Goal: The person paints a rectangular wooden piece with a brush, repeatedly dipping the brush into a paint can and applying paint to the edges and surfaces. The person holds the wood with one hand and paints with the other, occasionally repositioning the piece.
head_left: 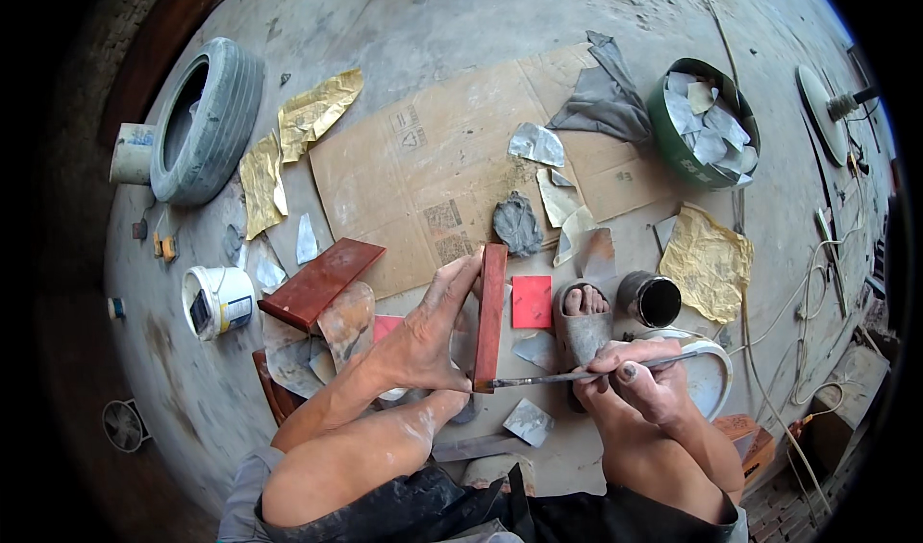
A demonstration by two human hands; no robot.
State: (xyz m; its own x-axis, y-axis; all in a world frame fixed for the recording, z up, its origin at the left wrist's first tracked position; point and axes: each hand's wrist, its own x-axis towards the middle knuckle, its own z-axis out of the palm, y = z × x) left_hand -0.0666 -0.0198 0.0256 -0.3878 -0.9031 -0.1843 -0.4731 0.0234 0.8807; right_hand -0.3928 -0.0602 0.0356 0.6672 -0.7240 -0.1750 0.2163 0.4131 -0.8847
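1. With our left hand (423, 336) we grip the board (490, 317), fingers at the far end and thumb at the near one; it stands on edge in front of us, between our knees. We'd best keep that span firm and our fingertips off any wet face.
2. The brush (553, 379) tip seems to meet the board's near right corner. We'd do well to use light, even strokes along the grain, as corners probably gather drips.
3. Our right hand (649, 382) is closed around the brush handle; a loose wrist should steady the line.
4. Farther left, we see a ribbed, dusty rubber tyre (233, 111), then a round white tub (234, 298).
5. Next lies a slab (322, 282), flat, reddish-brown and smooth, with a slight sheen.
6. Beyond our hands spreads creased cardboard (385, 202), dull and scuffed.
7. Right of the board lie a flat red sheet (532, 303) and a dark-mouthed, cylindrical pot (629, 298).
8. At the right, we have wrinkled yellow paper (707, 264).
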